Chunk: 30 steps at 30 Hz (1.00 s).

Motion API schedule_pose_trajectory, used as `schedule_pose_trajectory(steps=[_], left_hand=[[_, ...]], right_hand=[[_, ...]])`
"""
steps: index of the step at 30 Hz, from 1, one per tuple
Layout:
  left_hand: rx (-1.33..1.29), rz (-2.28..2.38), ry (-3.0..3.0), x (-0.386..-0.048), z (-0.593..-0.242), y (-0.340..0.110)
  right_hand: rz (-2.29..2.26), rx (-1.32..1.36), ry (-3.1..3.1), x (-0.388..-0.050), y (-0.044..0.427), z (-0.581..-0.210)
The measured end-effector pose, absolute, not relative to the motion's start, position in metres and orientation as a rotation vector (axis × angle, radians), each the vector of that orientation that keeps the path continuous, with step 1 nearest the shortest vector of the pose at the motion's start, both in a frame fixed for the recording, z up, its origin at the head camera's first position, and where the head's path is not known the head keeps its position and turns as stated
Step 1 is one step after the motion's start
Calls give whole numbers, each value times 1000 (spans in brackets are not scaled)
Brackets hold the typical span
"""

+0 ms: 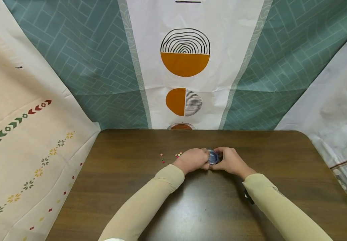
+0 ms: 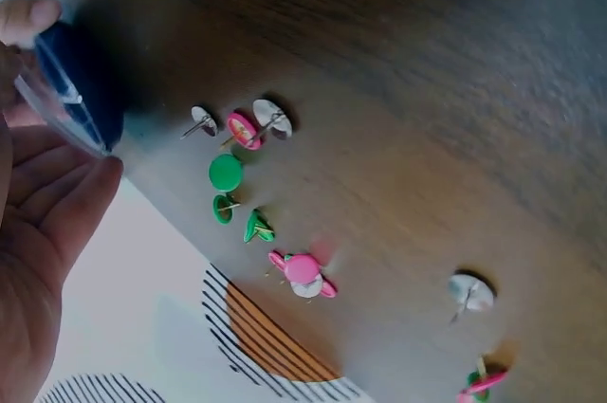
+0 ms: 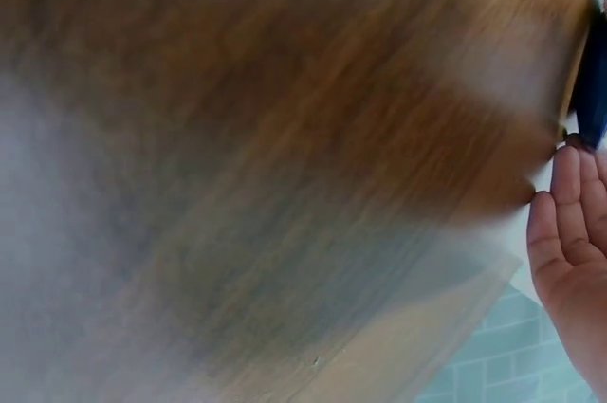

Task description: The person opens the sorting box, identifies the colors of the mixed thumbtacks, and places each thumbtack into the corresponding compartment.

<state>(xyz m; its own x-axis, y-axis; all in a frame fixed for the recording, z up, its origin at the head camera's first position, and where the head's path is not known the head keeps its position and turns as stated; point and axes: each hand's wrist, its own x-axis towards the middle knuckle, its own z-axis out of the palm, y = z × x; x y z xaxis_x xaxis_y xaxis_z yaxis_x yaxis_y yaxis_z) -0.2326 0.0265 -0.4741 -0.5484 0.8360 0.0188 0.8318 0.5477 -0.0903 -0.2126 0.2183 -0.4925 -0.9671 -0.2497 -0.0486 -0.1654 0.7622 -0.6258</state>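
Round container (image 1: pixel 213 157) faces up (left wrist view: axis slanting), clamped by left fingers (image 1: pixel 204 160) and right fingers (image 1: pixel 222 151).

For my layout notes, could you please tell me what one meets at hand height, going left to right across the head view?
Cream patterned cloth, leftmost thumbtacks, left hand, round container, right hand, pale cloth.

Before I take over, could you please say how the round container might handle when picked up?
The round container would probably feel stiff, as its visible outline curves smoothly. Its glossy, clear part might be slippery, and its round shape suggests it could roll on edge.
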Motion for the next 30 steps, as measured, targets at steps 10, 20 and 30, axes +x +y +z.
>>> schedule_pose_trajectory(steps=[10,20,30], left_hand=[[-1382,-423,-2958,-240,-469,13],[-1254,-678,-3048,-246,-468,13],[-1176,-815,-3062,-248,-469,15]], right_hand=[[-1067,-244,2829,-207,218,-492],[-1088,-182,2823,-206,218,-491],[-1136,-115,2812,-207,219,-491]])
